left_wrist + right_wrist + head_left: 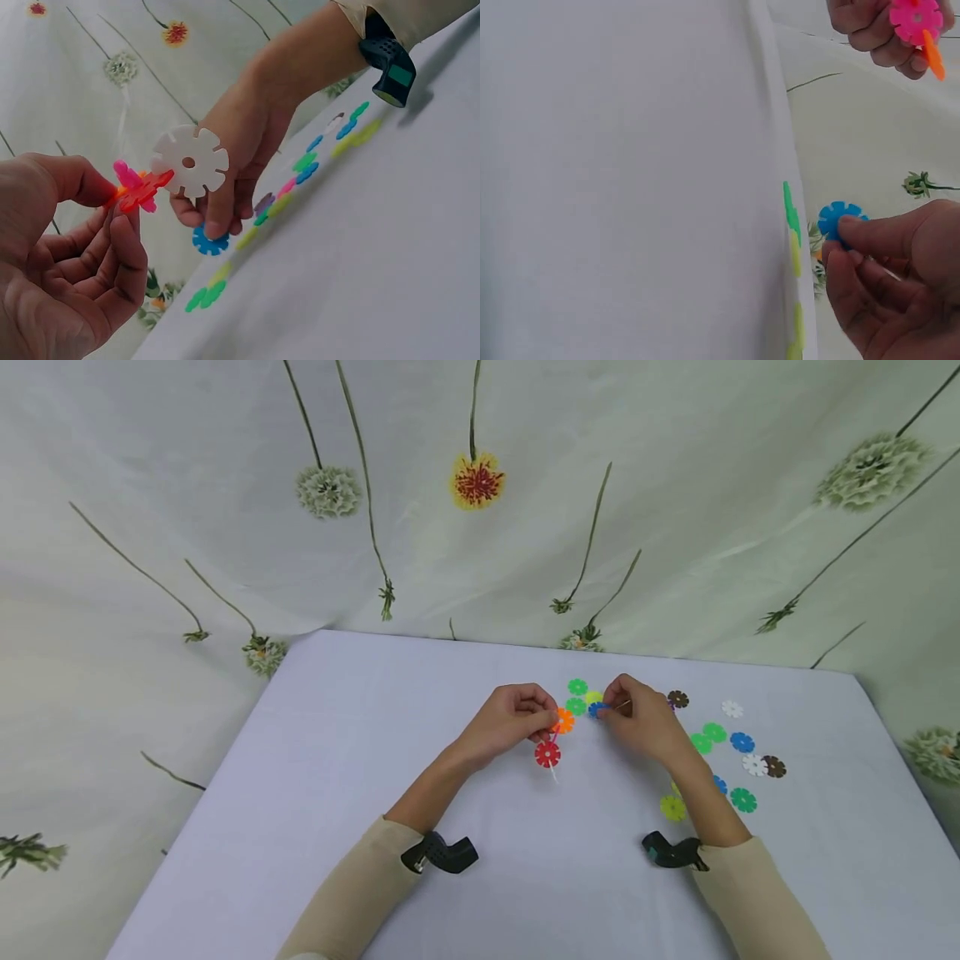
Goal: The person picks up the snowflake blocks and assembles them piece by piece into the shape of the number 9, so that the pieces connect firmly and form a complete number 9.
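Observation:
My left hand (pixel 517 714) pinches a small cluster of joined, notched plastic discs between thumb and fingers. In it are an orange disc (pixel 566 721), a red disc (pixel 547 753), a pink disc (pixel 916 21) and a white disc (pixel 190 162), set at angles to one another. To the right, my right hand (pixel 641 718) holds a blue disc (pixel 832 221) between thumb and fingertips. A gap separates this blue disc from the cluster. Something thin and pale shows by the right fingers in the head view; its kind is unclear.
Several loose discs lie on the white-covered table (pixel 315 760): a green disc (pixel 577 687) beyond the hands, and a brown disc (pixel 775 767), a yellow disc (pixel 672 808) and others to the right. The right forearm partly covers some. A flower-printed cloth (pixel 420 560) hangs behind.

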`<state>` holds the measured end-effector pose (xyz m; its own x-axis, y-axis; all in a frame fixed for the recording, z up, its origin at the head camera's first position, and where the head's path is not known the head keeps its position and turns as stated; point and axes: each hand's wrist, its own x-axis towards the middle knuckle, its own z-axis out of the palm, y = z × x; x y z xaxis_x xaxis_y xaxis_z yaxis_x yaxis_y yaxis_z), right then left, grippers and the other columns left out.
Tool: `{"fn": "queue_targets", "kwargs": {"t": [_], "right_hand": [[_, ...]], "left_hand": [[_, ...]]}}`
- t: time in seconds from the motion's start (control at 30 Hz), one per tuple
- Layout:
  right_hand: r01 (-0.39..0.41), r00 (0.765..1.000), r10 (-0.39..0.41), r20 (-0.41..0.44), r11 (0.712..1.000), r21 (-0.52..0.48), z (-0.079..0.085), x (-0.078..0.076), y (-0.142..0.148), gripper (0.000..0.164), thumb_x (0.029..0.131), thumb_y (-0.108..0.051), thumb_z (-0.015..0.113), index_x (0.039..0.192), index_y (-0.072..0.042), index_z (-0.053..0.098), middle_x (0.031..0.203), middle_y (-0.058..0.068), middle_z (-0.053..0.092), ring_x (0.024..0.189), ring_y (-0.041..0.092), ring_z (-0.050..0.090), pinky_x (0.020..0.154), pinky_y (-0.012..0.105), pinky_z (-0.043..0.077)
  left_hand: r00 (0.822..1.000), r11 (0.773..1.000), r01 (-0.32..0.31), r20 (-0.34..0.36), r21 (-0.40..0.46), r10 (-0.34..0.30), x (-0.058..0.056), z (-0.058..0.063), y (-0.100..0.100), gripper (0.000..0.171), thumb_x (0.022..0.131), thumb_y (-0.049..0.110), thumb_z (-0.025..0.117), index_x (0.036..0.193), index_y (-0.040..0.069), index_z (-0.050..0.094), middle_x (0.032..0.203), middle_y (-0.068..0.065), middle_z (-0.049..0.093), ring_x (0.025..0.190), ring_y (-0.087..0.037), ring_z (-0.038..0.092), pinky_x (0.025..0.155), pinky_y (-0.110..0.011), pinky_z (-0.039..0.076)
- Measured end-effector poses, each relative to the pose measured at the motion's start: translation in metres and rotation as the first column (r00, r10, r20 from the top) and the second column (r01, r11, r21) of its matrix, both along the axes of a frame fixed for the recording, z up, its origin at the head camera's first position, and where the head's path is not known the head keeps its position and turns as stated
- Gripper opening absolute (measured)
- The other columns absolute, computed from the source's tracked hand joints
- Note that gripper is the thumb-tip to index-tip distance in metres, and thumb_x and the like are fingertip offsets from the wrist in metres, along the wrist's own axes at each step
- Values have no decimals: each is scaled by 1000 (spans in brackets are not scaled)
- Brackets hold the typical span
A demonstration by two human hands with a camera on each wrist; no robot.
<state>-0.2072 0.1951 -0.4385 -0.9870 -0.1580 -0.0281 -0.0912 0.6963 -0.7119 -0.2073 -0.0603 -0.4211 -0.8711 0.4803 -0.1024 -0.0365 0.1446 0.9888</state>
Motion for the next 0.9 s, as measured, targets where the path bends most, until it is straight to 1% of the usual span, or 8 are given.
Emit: {"fn": "queue_targets", "kwargs": {"t": [0.1, 0.2, 0.27, 0.37, 0.5, 0.63, 0.73, 0.9], "right_hand": [[-45, 998, 38, -50, 986, -157, 4, 5, 2, 19, 103, -16, 72, 113, -4, 61, 106, 16, 72, 93, 27, 71, 81, 29, 59], [-100, 994, 81, -76, 953, -286, 7, 12, 3, 20, 102, -15, 74, 113, -4, 62, 103, 14, 71, 92, 26, 72, 81, 24, 61], [-127, 991, 106, -80, 929, -348, 9, 17, 2, 20, 102, -14, 74, 114, -4, 62, 104, 13, 72, 95, 28, 74, 84, 25, 63], [-152, 988, 129, -86, 903, -402, 10, 20, 0, 19, 101, -13, 75, 114, -4, 64, 106, 12, 73, 99, 28, 76, 87, 25, 63], [-166, 986, 138, -96, 891, -422, 12, 22, -5, 17, 100, -12, 76, 112, -5, 66, 107, 12, 74, 100, 28, 76, 88, 25, 63], [-169, 985, 143, -96, 899, -404, 13, 24, -7, 15, 99, -10, 77, 111, -6, 68, 106, 12, 74, 101, 36, 76, 88, 22, 63], [-184, 981, 148, -123, 911, -370, 13, 25, -8, 15, 99, -9, 77, 110, -7, 68, 105, 12, 74, 100, 38, 76, 89, 20, 61], [-200, 972, 144, -186, 923, -328, 10, 27, -8, 12, 97, -7, 79, 106, -9, 71, 101, 8, 76, 92, 22, 77, 88, 18, 61]], "left_hand": [[1000, 1000, -4, -2, 0, 4, 0, -1, 0, 15, 100, 13, 69, 108, 0, 70, 87, -1, 70, 74, -12, 66, 72, -22, 60], [1000, 1000, -3, -8, 3, 3, -1, -2, 1, 15, 101, 12, 68, 108, 0, 70, 87, -2, 70, 73, -12, 66, 72, -22, 60], [1000, 1000, 0, -13, 5, 0, -1, -4, 1, 15, 101, 12, 67, 109, -1, 70, 88, -3, 70, 74, -12, 65, 72, -22, 60], [1000, 1000, -3, -24, 5, 3, -2, -5, 2, 16, 102, 11, 66, 109, -2, 69, 89, -4, 70, 74, -12, 65, 72, -21, 60], [999, 1000, -9, -37, 8, 10, -3, -7, 2, 15, 102, 11, 66, 109, -3, 68, 89, -4, 69, 74, -12, 65, 71, -20, 60], [999, 1000, -5, -45, 11, 6, -2, -8, 2, 14, 101, 11, 66, 108, -1, 69, 86, -2, 69, 72, -12, 64, 71, -22, 58], [999, 1000, 1, -50, 7, -1, 0, -7, 3, 12, 101, 11, 67, 106, 1, 69, 83, 0, 69, 70, -12, 63, 70, -23, 58], [998, 999, 33, -47, -8, -33, 0, -8, 3, 13, 102, 13, 69, 107, 1, 69, 84, -2, 70, 71, -13, 64, 70, -23, 59]]}}
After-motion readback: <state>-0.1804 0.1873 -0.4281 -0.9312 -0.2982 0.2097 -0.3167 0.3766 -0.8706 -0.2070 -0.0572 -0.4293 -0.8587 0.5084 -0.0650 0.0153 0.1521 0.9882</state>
